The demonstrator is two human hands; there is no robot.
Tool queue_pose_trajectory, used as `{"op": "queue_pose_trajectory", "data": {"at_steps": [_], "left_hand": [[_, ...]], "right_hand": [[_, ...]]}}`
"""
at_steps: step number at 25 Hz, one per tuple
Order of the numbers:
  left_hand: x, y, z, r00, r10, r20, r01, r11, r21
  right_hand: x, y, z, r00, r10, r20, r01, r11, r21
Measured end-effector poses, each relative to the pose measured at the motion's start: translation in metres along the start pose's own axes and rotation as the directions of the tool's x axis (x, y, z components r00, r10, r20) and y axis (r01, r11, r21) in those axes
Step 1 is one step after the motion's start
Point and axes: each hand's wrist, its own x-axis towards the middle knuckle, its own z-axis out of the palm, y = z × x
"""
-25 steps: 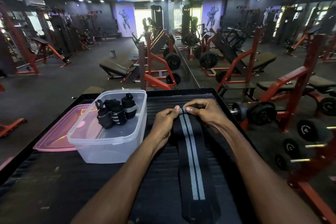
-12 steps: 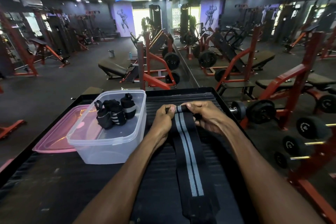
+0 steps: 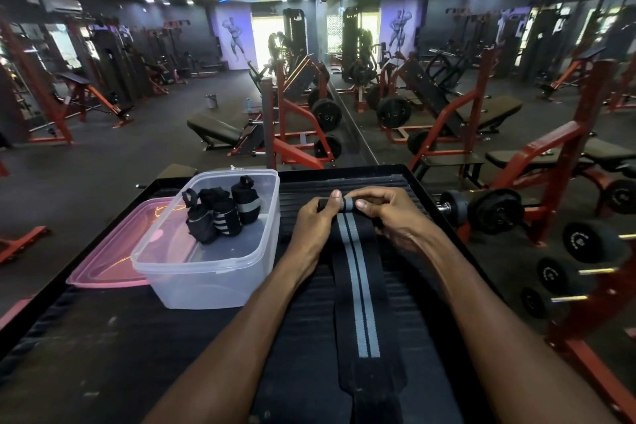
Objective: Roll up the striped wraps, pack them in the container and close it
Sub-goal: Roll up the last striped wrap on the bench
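A black wrap (image 3: 358,289) with two grey stripes lies lengthwise on the dark table (image 3: 113,348), its far end turned into a small roll. The left hand (image 3: 315,220) and the right hand (image 3: 395,213) both grip that roll, fingers curled round it and thumbs on top. To the left stands a clear container (image 3: 206,272), open, with three rolled wraps (image 3: 222,215) standing upright in its far part. A pink lid (image 3: 110,262) lies flat on the table just left of the container.
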Motion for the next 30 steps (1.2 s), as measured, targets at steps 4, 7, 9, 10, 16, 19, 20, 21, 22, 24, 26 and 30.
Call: {"op": "queue_pose_trajectory", "data": {"at_steps": [4,7,9,10,16,19,20,21,22,24,26,30], "left_hand": [[0.001,-0.002,-0.001,0.996,0.066,-0.067,-0.060,0.994,0.086],[-0.003,-0.002,0.002,0.991,0.132,-0.030,-0.128,0.985,0.115],[-0.005,0.000,0.004,0.989,0.148,-0.022,-0.145,0.986,0.085],[-0.007,0.002,0.003,0.991,0.131,-0.003,-0.130,0.989,0.064],[-0.006,0.001,-0.003,0.996,0.065,0.056,-0.072,0.988,0.138],[-0.006,0.004,-0.005,0.997,0.033,0.065,-0.038,0.996,0.083],[-0.007,0.005,-0.004,0.996,0.032,0.082,-0.040,0.994,0.098],[-0.007,0.005,-0.004,0.995,0.038,0.093,-0.049,0.991,0.124],[-0.007,0.003,-0.004,0.994,0.041,0.100,-0.056,0.987,0.149],[-0.005,0.000,-0.003,0.992,0.013,0.125,-0.032,0.988,0.152],[-0.003,0.000,-0.003,0.990,-0.020,0.140,0.003,0.993,0.116],[-0.005,0.001,0.000,0.994,0.007,0.107,-0.032,0.972,0.233]], "right_hand": [[0.000,-0.001,0.001,0.995,0.080,0.058,-0.079,0.997,-0.027],[-0.002,-0.004,-0.001,0.997,0.063,0.054,-0.053,0.984,-0.168],[-0.001,-0.004,-0.002,0.998,-0.065,0.024,0.068,0.981,-0.180],[-0.001,-0.004,-0.002,0.993,-0.115,0.012,0.115,0.981,-0.154],[-0.003,-0.006,0.002,0.987,-0.160,0.001,0.159,0.980,-0.123],[-0.006,-0.011,0.001,1.000,0.001,0.023,0.001,0.994,-0.107],[-0.006,-0.012,0.000,0.997,0.055,0.049,-0.049,0.992,-0.118],[-0.006,-0.013,-0.002,0.994,0.084,0.069,-0.072,0.984,-0.163],[-0.006,-0.013,-0.003,0.994,0.083,0.073,-0.063,0.970,-0.236],[-0.007,-0.013,-0.004,0.999,0.017,0.050,0.003,0.930,-0.367],[-0.007,-0.014,-0.003,0.997,-0.068,0.045,0.081,0.912,-0.401],[-0.006,-0.013,0.000,0.993,-0.105,0.044,0.114,0.898,-0.426]]}}
